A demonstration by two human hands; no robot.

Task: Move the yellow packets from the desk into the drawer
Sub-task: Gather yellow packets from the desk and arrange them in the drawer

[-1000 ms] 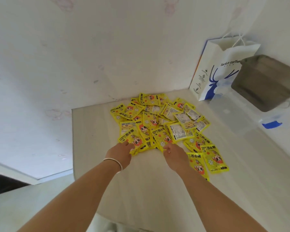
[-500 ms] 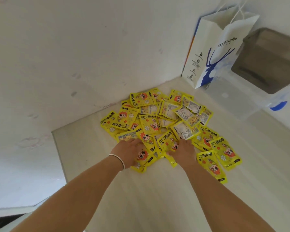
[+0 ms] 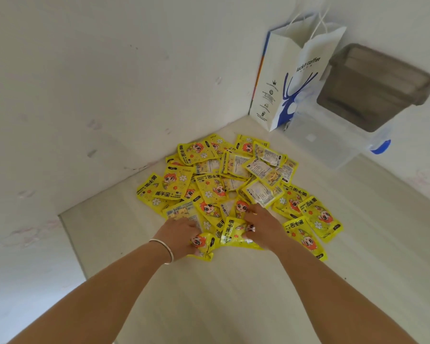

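Several yellow packets with a cartoon face lie in a loose heap on the pale wooden desk, close to the wall corner. My left hand, with a thin bracelet at the wrist, curls round a crumpled yellow packet at the near edge of the heap. My right hand grips another packet beside it, with its fingers lying over the pile. Two packets lie flat to the right of my right hand. No drawer is in view.
A white paper bag with blue print stands in the far corner. Next to it is a clear plastic box with a grey lid. White walls close the desk at the left and back. The desk's left edge drops off.
Both hands have closed on packets at the near edge of the heap and bunched them up. The view has shifted closer and to the left.
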